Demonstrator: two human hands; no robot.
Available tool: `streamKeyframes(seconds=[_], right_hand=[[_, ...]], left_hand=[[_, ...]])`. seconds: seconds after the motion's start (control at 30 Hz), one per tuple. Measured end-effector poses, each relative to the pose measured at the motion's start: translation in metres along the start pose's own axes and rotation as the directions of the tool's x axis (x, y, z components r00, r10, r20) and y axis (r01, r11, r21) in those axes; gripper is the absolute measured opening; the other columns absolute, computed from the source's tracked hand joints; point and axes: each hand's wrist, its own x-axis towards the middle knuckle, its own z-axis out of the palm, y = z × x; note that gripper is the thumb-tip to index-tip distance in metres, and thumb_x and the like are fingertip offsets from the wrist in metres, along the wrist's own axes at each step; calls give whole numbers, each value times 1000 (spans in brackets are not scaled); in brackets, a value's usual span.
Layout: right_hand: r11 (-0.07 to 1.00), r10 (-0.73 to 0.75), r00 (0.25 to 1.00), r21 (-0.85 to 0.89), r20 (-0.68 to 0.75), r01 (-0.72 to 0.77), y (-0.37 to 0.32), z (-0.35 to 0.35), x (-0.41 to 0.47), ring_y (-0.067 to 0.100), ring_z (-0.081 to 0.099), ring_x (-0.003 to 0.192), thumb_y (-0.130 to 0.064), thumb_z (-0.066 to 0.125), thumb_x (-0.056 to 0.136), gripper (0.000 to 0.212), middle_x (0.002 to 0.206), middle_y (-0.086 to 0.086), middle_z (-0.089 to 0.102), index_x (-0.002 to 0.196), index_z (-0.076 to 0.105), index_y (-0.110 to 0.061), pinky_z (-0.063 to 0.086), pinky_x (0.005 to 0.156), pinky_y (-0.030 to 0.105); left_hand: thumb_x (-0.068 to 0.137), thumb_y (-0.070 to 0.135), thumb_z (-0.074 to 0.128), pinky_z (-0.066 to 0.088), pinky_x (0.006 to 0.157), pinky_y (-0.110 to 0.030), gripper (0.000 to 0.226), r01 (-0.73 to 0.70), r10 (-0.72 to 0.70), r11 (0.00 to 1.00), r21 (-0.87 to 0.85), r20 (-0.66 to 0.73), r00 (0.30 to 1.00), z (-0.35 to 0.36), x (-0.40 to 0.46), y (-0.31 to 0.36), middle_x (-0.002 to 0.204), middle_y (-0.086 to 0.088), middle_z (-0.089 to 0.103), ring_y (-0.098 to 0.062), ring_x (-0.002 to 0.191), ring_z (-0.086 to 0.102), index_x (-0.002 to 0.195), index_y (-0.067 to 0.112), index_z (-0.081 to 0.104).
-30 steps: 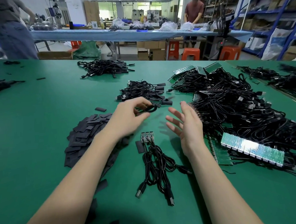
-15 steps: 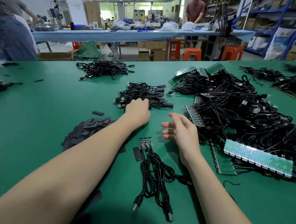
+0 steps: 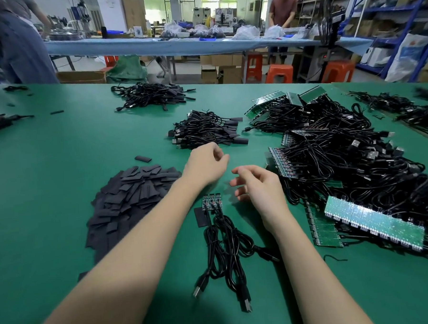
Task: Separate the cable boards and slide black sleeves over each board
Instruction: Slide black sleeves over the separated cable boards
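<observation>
Lying flat on the green worktop (image 3: 59,170), a small strip of joined cable boards (image 3: 211,201) sits mid-table, its black cables (image 3: 225,250) trailing toward the camera, one loose black sleeve (image 3: 201,217) touching its left edge. Sleeve pile (image 3: 132,193) lies left, under the left forearm. Left hand (image 3: 205,166) hovers just beyond the boards, fingers loosely curled, apparently holding nothing, though blurred. Right hand (image 3: 259,186) beside it, fingers relaxed, slightly apart. Finished sleeved cables (image 3: 206,130) behind; big tangle of board strips (image 3: 344,160) right.
</observation>
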Motion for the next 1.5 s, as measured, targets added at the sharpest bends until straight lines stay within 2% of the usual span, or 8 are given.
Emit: streamKeyframes(seconds=[0.13, 0.27, 0.5, 0.67, 0.8, 0.97, 1.07, 1.5], right_hand=[[967, 68, 994, -252, 87, -44, -11, -1, -2, 15, 64, 50, -17, 62, 94, 15, 72, 2, 74, 85, 72, -11, 55, 51, 25], [836, 145, 982, -545, 119, -57, -25, 1, -5, 19, 74, 60, -28, 67, 88, 8, 69, -3, 75, 84, 69, -22, 64, 68, 36], [923, 342, 925, -242, 165, -298, -23, 10, -14, 20, 72, 58, -5, 75, 87, 22, 85, 13, 72, 106, 64, -6, 61, 59, 26], [937, 272, 953, -260, 130, -232, -17, 13, -16, 14, 66, 56, -9, 82, 80, 25, 70, 6, 70, 101, 68, -12, 52, 53, 19], [968, 234, 960, -122, 152, -217, -16, 15, -16, 12, 63, 56, -3, 80, 81, 14, 67, 4, 69, 86, 71, -12, 58, 64, 24], [939, 206, 952, 229, 225, -258, -23, 0, -12, 11, 70, 65, -1, 74, 85, 15, 77, 4, 75, 97, 71, -9, 58, 63, 20], [916, 171, 948, 311, 268, -254, -25, -5, -13, 12, 70, 67, -8, 74, 85, 10, 82, 3, 76, 94, 72, -12, 56, 62, 20], [933, 100, 961, 311, 257, -181, -25, 2, -16, 10, 59, 67, -26, 81, 72, 20, 84, 5, 70, 86, 80, -12, 53, 59, 17]], left_hand=[[92, 38, 64, 34, 59, -12, 15, 51, -69, 980, -192, -89, 994, -7, -41, -4, 77, 16, 63, 2, 75, 57, 82, 27, 63], [93, 41, 64, 35, 62, -9, 18, 82, -98, 976, -202, -72, 993, -10, -62, -14, 79, 13, 65, 5, 76, 57, 83, 27, 64], [94, 38, 64, 36, 59, -11, 20, 112, -151, 948, -299, -113, 982, -10, -72, -18, 71, 11, 63, 2, 63, 54, 82, 22, 65], [95, 30, 65, 50, 77, -29, 14, 98, -148, 894, -438, -82, 986, -13, -75, -14, 76, 8, 66, -12, 69, 59, 86, 20, 67], [92, 24, 69, 46, 70, -11, 6, 24, -138, 837, -547, -169, 976, -21, -78, -8, 83, 13, 68, 5, 67, 60, 88, 22, 66], [91, 17, 73, 55, 73, -22, 17, 280, -114, 499, -820, 258, 959, -30, -82, -5, 90, -3, 75, -12, 76, 68, 104, 10, 66], [93, 9, 67, 55, 70, -16, 19, 314, -57, 344, -885, 314, 948, -29, -84, 1, 91, -3, 74, -9, 76, 68, 112, 7, 65], [97, 8, 59, 59, 71, -25, 27, 347, 38, 148, -926, 355, 934, -32, -86, 7, 98, -12, 71, -16, 82, 68, 119, -6, 64]])
